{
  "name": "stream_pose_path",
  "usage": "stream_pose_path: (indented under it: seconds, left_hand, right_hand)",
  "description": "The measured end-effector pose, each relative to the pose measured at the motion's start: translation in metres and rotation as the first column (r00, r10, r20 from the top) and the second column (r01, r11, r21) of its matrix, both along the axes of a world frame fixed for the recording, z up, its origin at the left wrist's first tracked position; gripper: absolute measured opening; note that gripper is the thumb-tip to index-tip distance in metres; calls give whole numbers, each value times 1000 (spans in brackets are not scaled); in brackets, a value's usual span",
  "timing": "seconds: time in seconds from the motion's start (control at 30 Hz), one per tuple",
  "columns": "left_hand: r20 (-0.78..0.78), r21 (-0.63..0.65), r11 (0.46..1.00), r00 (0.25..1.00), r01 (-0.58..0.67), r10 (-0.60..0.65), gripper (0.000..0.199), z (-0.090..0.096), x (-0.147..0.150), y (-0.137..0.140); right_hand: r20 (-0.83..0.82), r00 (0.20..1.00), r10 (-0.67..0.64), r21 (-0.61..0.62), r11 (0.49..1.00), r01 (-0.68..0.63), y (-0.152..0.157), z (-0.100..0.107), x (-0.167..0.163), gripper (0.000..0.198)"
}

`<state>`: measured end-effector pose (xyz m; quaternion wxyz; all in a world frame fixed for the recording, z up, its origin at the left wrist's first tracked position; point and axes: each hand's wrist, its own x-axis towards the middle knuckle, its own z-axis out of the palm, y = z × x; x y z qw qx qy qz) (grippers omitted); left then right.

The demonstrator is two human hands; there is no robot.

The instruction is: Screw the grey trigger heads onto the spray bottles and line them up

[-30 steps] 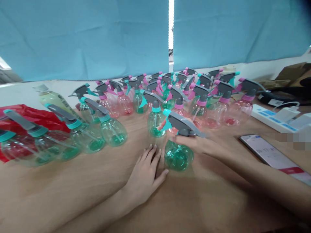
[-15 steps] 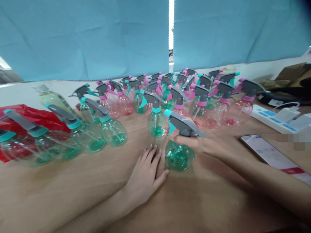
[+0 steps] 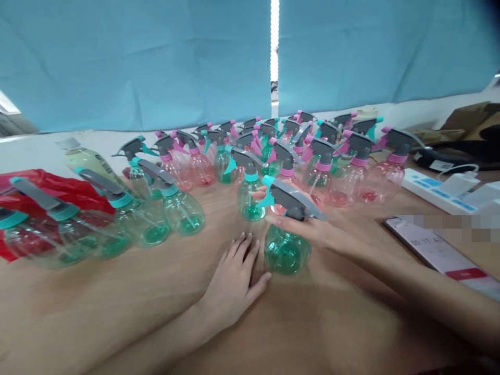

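A green spray bottle (image 3: pixel 288 255) with a grey head and turquoise trigger stands in front of me on the table. My right hand (image 3: pixel 308 226) is around its neck, thumb in front and fingers stretched out behind the trigger, apart and loose. My left hand (image 3: pixel 234 284) lies flat on the wood just left of that bottle, fingers spread, holding nothing. Close behind stands another green spray bottle (image 3: pixel 251 200) with a turquoise collar; my right fingertips overlap it in view, and whether they touch cannot be told.
Several green spray bottles (image 3: pixel 183 213) line the left side, by a red plastic bag (image 3: pixel 74 190). Pink spray bottles (image 3: pixel 385 177) and green ones crowd the back. At right are a phone (image 3: pixel 437 250) and a white power strip (image 3: pixel 433 190). A blue curtain (image 3: pixel 156 62) hangs behind.
My right hand's fingers have loosened from around the bottle's neck and straightened out to the left. The bottle has shifted very slightly. My left hand stays in place.
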<state>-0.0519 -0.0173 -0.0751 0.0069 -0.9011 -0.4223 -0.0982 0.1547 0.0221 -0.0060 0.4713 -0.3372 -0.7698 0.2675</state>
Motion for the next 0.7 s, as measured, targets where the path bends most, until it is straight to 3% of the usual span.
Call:
stream_pose_path:
  seconds: [0.13, 0.33, 0.47, 0.57, 0.7]
  left_hand:
    - [2, -8, 1000, 1000, 1, -1, 61, -1, 0, 1]
    - [13, -2, 1000, 1000, 3, -3, 59, -1, 0, 1]
    - [19, 3, 1000, 1000, -5, 5, 60, -1, 1, 1]
    - [1, -4, 1000, 1000, -7, 7, 60, 0, 2, 0]
    - [15, 11, 1000, 1000, 1, -1, 59, -1, 2, -1]
  right_hand:
    - [-141, 990, 9, -10, 1000, -10, -3, 2, -2, 36]
    - [-152, 982, -113, 44, 992, 120, -9, 4, -4, 30]
    - [-173, 974, -145, 158, 972, 173, -7, -5, -1, 38]
    - [-81, 980, -181, 190, 963, 193, -9, -11, 7, 51]
    - [71, 983, -170, 144, 977, 159, -24, -16, 20, 62]
